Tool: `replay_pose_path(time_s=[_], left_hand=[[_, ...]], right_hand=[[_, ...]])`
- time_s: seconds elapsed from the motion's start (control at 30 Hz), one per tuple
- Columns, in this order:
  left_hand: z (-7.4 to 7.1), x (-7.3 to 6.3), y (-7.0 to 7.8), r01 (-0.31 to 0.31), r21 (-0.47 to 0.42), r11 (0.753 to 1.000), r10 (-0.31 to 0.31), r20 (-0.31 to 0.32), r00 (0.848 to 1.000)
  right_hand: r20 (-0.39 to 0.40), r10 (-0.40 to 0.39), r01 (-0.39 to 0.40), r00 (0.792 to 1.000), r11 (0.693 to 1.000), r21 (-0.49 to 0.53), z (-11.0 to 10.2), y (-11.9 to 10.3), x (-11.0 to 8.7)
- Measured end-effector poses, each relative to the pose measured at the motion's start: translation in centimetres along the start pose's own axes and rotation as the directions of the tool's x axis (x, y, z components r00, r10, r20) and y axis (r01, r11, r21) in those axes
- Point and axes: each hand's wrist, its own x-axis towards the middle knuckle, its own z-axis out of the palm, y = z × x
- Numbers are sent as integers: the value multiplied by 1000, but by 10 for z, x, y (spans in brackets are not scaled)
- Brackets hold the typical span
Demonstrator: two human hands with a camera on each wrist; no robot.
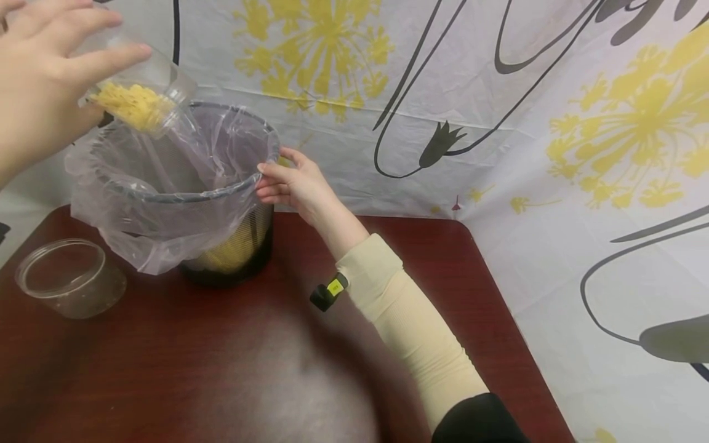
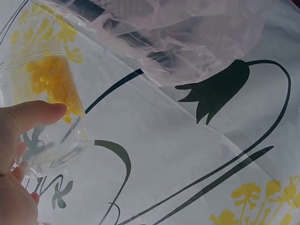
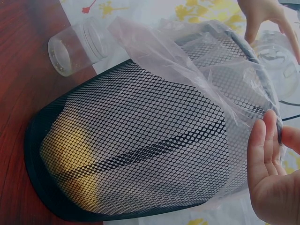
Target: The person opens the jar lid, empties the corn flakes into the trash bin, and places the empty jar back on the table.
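Note:
My left hand grips a clear plastic jar, tilted with its mouth toward the bin. Yellow flat pieces lie inside the jar near its mouth. Below and beside it stands a black mesh bin lined with a translucent pinkish plastic bag, folded over the rim. Through the mesh, a yellow mass shows at the bottom of the bin. My right hand pinches the right side of the bin's rim and bag, thumb above and fingers outside.
A second clear jar, open at the top, stands on the dark red table left of the bin. Behind and to the right hangs a white cloth with yellow and grey flower prints, close to the table's back edge.

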Motion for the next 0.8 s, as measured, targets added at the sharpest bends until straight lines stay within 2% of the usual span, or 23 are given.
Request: replay_pose_path(time_s=[0.1,0.33,0.6,0.8], left_hand=[[-1,0,3,-1,9,1000,1,21,1000],[-2,-1,7,39,15,999,-40,63,997],[-2,-3,6,0,21,1000,-2,66,998],[-1,-3,6,-37,19,999,36,44,998]], right_hand=[[2,-4,4,1000,1000,1,0,1,0],[0,-8,8,1000,1000,7,0,1,0],[3,6,-6,1000,1000,0,-1,1,1],[7,-8,8,1000,1000,-2,-1,2,1]])
